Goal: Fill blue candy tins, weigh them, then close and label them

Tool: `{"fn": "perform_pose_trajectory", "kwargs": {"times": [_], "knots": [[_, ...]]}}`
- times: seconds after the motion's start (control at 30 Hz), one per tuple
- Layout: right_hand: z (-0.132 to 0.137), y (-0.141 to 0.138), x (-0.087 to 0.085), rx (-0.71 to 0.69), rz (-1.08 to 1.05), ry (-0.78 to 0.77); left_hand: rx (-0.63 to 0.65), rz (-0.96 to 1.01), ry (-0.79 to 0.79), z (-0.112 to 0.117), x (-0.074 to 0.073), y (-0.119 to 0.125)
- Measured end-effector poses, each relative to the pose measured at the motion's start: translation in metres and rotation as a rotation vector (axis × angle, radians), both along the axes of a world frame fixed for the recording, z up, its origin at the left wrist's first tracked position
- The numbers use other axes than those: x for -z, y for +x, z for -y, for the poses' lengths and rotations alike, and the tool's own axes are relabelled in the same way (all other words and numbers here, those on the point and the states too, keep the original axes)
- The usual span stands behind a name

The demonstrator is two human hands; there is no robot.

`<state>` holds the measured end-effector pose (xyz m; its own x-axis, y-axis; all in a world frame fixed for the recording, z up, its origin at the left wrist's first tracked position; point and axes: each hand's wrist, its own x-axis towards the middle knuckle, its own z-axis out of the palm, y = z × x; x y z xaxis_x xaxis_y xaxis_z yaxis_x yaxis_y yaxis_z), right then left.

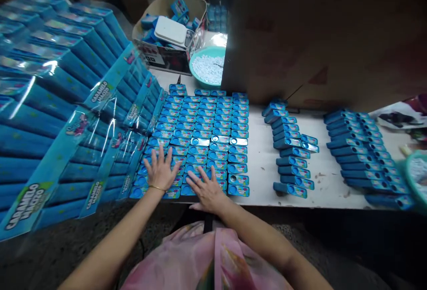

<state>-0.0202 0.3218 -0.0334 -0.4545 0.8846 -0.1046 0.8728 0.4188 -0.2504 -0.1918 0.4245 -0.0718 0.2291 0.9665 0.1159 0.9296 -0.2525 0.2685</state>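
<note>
Rows of small blue candy boxes point(204, 126) stand packed side by side on the white table, their labelled ends facing up. On the left part of the near rows lies my left hand point(160, 169), fingers spread and palm down. My right hand point(207, 188) rests flat on the boxes at the front edge, fingers apart and pointing up to the left. Neither hand grips anything. A few boxes in the middle row show shiny pale tops, and one near the right front has a dark round opening. Boxes under both palms are hidden.
Plastic-wrapped stacks of blue display packs point(83, 81) rise at the left. Behind are a carton point(167, 61) of blue boxes and a turquoise bowl point(191, 70) of white pieces. A large cardboard box point(320, 36) stands at the back right. More blue boxes point(290, 147) line the right side.
</note>
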Motion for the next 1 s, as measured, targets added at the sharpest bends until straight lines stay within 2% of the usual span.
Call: {"fn": "perform_pose_trajectory", "kwargs": {"times": [0.1,0.27,0.4,0.67,1.0], "knots": [[-0.004,-0.006,0.009,0.026,0.03,-0.027,0.0,-0.061,-0.053,0.003,0.005,-0.004],[0.0,0.006,0.005,0.036,0.033,-0.07,-0.021,-0.046,-0.047,0.014,0.004,0.021],[0.003,0.019,0.005,0.039,0.029,-0.042,-0.031,-0.021,-0.029,0.018,0.006,0.042],[0.015,0.061,0.008,0.032,0.046,-0.017,-0.004,0.024,-0.025,0.028,0.007,0.083],[0.032,0.123,-0.001,0.037,0.076,-0.014,0.011,0.081,-0.04,0.044,0.0,0.147]]}}
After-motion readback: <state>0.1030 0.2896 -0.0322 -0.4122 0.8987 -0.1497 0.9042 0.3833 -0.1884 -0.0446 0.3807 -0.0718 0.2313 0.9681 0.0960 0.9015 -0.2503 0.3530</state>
